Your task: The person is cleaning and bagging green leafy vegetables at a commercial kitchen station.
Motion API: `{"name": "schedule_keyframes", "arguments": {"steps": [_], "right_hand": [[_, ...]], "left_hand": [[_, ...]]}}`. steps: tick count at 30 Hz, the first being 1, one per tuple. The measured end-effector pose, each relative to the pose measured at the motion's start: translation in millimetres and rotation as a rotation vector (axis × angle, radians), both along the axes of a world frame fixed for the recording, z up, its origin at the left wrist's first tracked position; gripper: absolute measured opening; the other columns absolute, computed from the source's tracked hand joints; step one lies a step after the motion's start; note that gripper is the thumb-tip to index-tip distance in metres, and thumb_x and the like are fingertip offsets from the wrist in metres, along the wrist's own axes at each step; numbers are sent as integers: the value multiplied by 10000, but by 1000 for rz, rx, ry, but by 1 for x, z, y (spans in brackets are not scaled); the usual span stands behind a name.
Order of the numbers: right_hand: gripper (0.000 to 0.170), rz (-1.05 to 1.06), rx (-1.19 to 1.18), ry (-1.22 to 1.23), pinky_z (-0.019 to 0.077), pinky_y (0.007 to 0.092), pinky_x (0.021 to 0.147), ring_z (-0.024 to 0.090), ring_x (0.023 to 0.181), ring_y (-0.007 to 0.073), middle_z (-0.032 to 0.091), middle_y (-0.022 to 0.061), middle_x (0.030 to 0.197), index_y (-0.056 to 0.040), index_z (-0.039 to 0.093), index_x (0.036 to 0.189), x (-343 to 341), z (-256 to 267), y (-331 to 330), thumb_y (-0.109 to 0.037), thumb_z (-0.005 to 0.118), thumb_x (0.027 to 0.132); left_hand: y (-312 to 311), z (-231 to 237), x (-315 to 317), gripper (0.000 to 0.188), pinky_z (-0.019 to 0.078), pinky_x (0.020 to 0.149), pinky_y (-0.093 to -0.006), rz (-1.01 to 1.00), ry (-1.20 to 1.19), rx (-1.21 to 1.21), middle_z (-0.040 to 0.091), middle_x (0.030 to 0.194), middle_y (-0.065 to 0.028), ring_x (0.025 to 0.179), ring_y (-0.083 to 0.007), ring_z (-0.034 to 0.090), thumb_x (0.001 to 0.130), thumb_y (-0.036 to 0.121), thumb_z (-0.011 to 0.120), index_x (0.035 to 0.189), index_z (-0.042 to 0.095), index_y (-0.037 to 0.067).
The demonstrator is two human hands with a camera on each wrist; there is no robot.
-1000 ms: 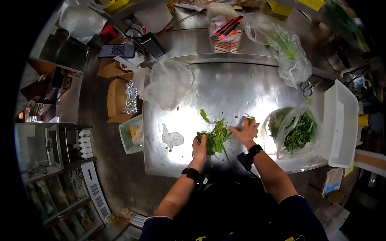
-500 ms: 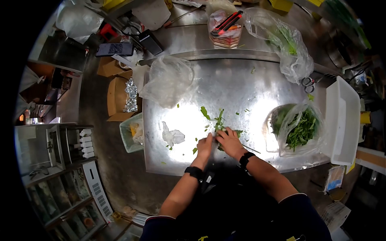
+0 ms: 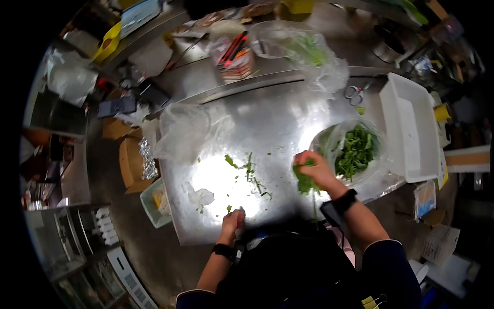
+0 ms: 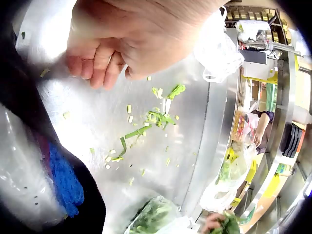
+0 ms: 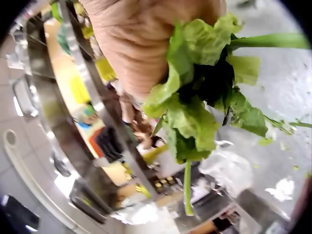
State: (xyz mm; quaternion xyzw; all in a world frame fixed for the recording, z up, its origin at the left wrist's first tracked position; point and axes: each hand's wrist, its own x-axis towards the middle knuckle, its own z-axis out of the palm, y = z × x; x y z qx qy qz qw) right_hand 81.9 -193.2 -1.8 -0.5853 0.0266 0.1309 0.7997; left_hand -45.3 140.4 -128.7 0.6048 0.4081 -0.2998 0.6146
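A bunch of leafy green vegetables [image 3: 307, 177] is gripped by my right hand [image 3: 320, 170], just left of the plastic bag of greens [image 3: 355, 152]. In the right wrist view, pale and dark leaves [image 5: 195, 126] spill out of the curled fingers, and a stem hangs below them. Near the table's front edge is my left hand [image 3: 233, 225]. Its fingers [image 4: 105, 66] bend loosely in the left wrist view, with nothing seen in them. Cut stems and leaf scraps [image 3: 250, 172] lie scattered mid-table.
At the table's right stands a white plastic bin [image 3: 411, 129], with scissors [image 3: 354, 95] behind the bag. A crumpled white tissue [image 3: 200, 197] and a clear plastic bag [image 3: 182, 131] lie on the left. A green waste bin [image 3: 156, 206] sits beyond the left edge.
The hands were together over the greens; my right hand has carried the bunch rightward to the bag. My left hand has drawn back toward the front edge. The head view has turned.
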Motion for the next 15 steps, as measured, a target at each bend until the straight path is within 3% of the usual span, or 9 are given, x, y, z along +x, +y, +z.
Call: {"name": "schedule_keyframes", "arguments": {"steps": [3, 6, 8, 9, 11, 15], "right_hand": [[178, -292, 58, -126, 438, 264, 734, 503, 862, 157, 525, 45, 974, -84, 491, 845, -15, 55, -71, 34, 475, 712], [185, -534, 106, -219, 449, 284, 742, 511, 886, 166, 528, 57, 998, -77, 485, 916, -20, 50, -122, -6, 498, 745], [242, -918, -45, -220, 456, 306, 769, 519, 921, 183, 521, 77, 1038, -66, 485, 996, -13, 24, -143, -99, 562, 769], [356, -879, -182, -152, 455, 306, 796, 523, 963, 194, 515, 89, 1095, -52, 469, 1110, -10, -12, -164, -150, 586, 789], [377, -697, -823, -61, 462, 283, 784, 548, 941, 197, 522, 94, 1124, -38, 469, 1152, -8, -67, -162, -100, 570, 795], [359, -615, -918, -128, 440, 296, 820, 533, 999, 214, 507, 130, 1166, -21, 493, 1136, -32, -80, -172, -106, 572, 796]], "left_hand": [[-4, -4, 12, 268, 409, 507, -218, -37, -38, 19, 583, 697, -9, 561, -81, 490, 878, 282, 504, 836, 615, 41], [-9, -7, 24, 273, 411, 511, -215, -150, -62, 43, 586, 704, -13, 568, -79, 495, 867, 294, 525, 839, 616, 38], [-16, -10, 29, 275, 411, 513, -213, -187, -82, 45, 588, 707, -14, 570, -78, 498, 863, 297, 530, 841, 616, 36], [-19, -12, 30, 278, 411, 515, -210, -205, -96, 48, 590, 709, -14, 572, -78, 500, 859, 299, 534, 843, 617, 34], [-30, -15, 36, 262, 413, 523, -210, -317, -141, 94, 595, 709, -14, 575, -75, 503, 854, 282, 536, 842, 619, 35], [-64, -5, 49, 259, 411, 566, -217, -479, -302, 95, 599, 709, -31, 628, -93, 526, 851, 234, 529, 831, 617, -9]]}}
